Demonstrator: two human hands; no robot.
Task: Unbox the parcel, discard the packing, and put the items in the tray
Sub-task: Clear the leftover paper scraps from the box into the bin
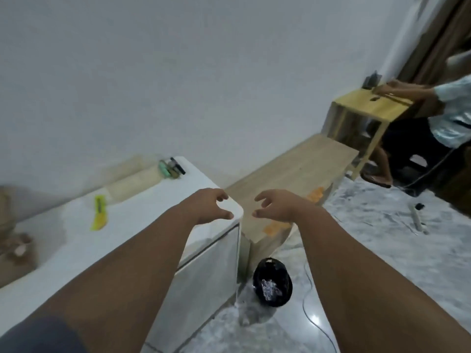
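My left hand (pixel 212 206) hovers over the rounded right corner of the white table (pixel 142 220), fingers spread and holding nothing. My right hand (pixel 276 203) is held out beside it, just past the table's edge, also spread and empty. Below both hands, on the floor, stands a black bin (pixel 272 282) with crumpled shiny packing inside. A yellow box cutter (pixel 100 212) lies on the table to the left. At the table's far edge rests a pale tray (pixel 132 180) with several small items (pixel 172 168) beside its right end. A brown parcel (pixel 15 253) sits blurred at the far left.
A low wooden bench (pixel 293 174) with orange patches runs along the wall to the right of the table. Beyond it stands a wooden side table (pixel 367 108), where another person (pixel 448 113) reaches. A thin cable (pixel 313 319) trails over the marble floor.
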